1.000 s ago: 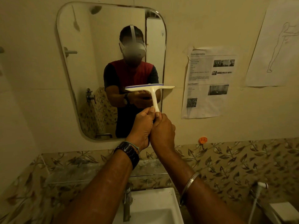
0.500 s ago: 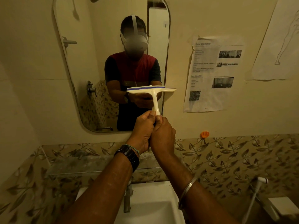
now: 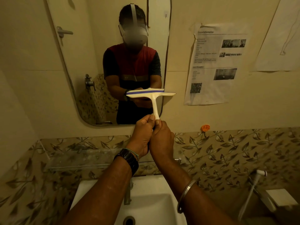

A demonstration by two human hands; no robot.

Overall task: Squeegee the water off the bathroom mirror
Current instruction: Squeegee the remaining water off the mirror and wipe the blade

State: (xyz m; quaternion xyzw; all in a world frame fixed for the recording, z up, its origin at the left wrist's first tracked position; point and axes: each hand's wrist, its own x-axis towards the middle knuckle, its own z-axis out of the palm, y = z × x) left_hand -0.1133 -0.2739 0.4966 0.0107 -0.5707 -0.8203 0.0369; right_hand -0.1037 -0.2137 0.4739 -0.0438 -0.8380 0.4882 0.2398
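The person stands at the basin with both hands wrapped round the bottom of the white squeegee point(image 3: 153, 101). The left hand point(image 3: 140, 135) and right hand point(image 3: 162, 138) are pressed together, fingers point(image 3: 159, 125) curled tight on the handle and both thumbs pointing up along it. That grip looks the same as a second ago.

What has changed is the height. The blade, with its blue rubber strip, now sits lower on the mirror point(image 3: 81, 46), nearer the rounded bottom right corner than it was. It lies level. Its right end still sticks out past the mirror's edge over the cream wall. From here I cannot tell whether the rubber actually touches the glass.

The view has dipped as well. The top of the mirror is now cut off, and more of the white sink point(image 3: 164, 189) and its tap point(image 3: 128, 194) shows beneath the forearms.

A dark wristwatch point(image 3: 128, 158) is on the left wrist and a metal bangle point(image 3: 185, 197) on the right. A clear glass shelf point(image 3: 78, 159) runs along the leaf-patterned tiles point(image 3: 235, 151) below the mirror. To the right of the mirror a printed notice point(image 3: 209, 88) is stuck to the wall, with a sheet bearing a line drawing point(image 3: 279, 38) further right and a small orange hook point(image 3: 205, 127) below them. A white hand sprayer point(image 3: 259, 173) is at the lower right.
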